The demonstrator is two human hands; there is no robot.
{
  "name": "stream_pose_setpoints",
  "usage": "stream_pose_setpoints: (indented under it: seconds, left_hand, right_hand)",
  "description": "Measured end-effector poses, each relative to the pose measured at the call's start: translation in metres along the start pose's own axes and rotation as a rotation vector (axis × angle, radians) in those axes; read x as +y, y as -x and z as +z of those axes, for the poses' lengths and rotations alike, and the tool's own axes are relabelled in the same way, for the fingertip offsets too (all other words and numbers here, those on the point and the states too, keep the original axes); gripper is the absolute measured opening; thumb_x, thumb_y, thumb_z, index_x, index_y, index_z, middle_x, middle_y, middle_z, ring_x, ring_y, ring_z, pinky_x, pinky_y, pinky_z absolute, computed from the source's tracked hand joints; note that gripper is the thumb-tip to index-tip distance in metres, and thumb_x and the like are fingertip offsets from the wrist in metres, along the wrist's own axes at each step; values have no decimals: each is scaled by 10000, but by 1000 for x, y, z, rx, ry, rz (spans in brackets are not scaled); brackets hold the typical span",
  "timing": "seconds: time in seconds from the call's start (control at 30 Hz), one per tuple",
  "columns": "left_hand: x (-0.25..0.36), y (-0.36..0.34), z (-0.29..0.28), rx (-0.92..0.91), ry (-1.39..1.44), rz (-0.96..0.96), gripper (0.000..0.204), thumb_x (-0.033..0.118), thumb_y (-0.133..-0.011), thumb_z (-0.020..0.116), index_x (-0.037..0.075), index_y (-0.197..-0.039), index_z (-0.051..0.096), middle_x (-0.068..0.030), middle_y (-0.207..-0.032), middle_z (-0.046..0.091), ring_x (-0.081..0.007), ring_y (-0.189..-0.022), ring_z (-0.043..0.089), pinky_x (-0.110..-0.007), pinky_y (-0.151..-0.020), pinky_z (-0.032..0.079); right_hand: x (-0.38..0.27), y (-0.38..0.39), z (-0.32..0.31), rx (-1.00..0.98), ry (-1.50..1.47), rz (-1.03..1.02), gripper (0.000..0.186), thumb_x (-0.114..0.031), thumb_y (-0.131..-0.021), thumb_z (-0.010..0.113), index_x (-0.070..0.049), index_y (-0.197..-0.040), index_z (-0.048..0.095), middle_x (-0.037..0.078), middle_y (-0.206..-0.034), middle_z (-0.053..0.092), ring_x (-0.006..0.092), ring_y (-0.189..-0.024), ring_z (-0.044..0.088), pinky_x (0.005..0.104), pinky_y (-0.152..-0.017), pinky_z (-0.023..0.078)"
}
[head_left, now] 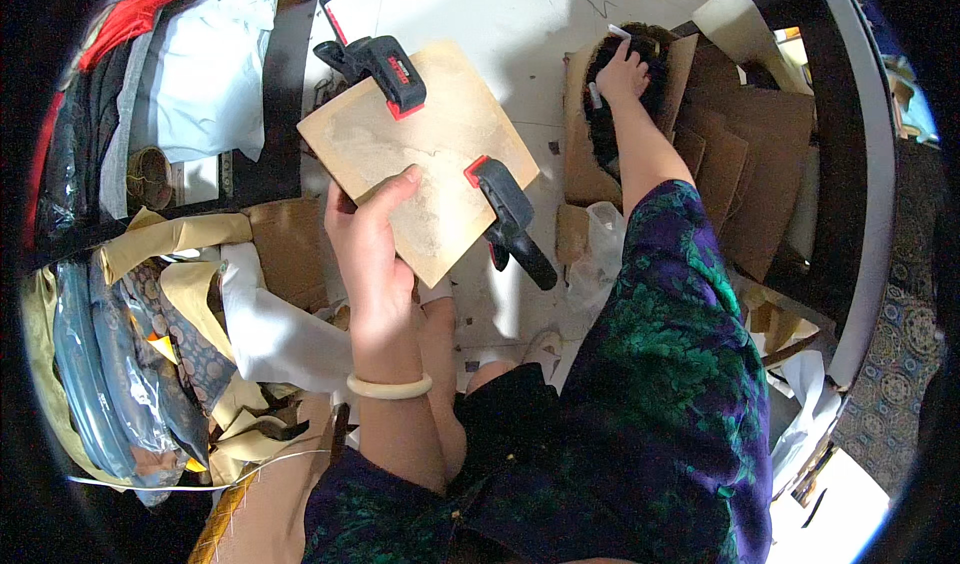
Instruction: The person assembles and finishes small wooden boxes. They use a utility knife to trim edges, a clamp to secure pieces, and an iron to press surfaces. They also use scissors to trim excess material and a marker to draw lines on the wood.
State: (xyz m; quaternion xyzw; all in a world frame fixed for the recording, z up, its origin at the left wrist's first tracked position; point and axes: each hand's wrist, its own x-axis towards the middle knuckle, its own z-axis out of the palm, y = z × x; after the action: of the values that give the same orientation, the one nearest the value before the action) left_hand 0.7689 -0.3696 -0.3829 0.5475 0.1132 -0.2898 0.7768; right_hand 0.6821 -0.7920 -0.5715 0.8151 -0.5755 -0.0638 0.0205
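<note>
My left hand (pixel 370 229) grips a square pale wooden board (pixel 430 204), its thumb lying on the upper face. Two black spring clamps with red pads are fixed to the board, one (pixel 395 74) on the top edge, the other (pixel 503 199) on the right edge. My right hand (pixel 627 69) reaches into a cardboard box with dark contents (pixel 600 129) at the upper right, fingers apart and bent beside a small white stick-like piece (pixel 619 32). A second white piece (pixel 595 94) lies lower in the box.
Stacked cardboard sheets (pixel 760 184) lean at the right. Folded fabrics (pixel 200 74) and plastic-wrapped rolls (pixel 95 364) fill the left shelves, with paper scraps (pixel 175 234) between them. A crumpled plastic bag (pixel 600 254) lies on the white tiled floor (pixel 520 4); a patterned surface runs along the far right.
</note>
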Motion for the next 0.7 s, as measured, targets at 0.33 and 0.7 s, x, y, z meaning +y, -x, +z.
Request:
stream_pose_setpoints:
  seconds: [0.33, 0.7]
  left_hand:
    - [10, -1, -3, 12, 0, 15, 516, -22, -781, 758, 13, -1266, 587, -101, -1165, 672, -237, -1046, 659, -366, -917, 524]
    - [11, -12, -21, -13, 143, 14, 539, -41, -772, 753, -14, -1281, 578, -132, -1182, 672, -248, -1047, 685, -376, -897, 565]
  right_hand:
    - [1, -23, -31, 50, 445, -592, 310, -135, -949, 556, -87, -1255, 578, 110, -1235, 643, 289, -1162, 618, 490, -910, 520]
    - [25, 40, -87, -304, 1119, -582, 258, -169, -948, 603, -107, -1177, 702, 105, -1078, 701, 284, -1047, 671, 621, -1061, 361]
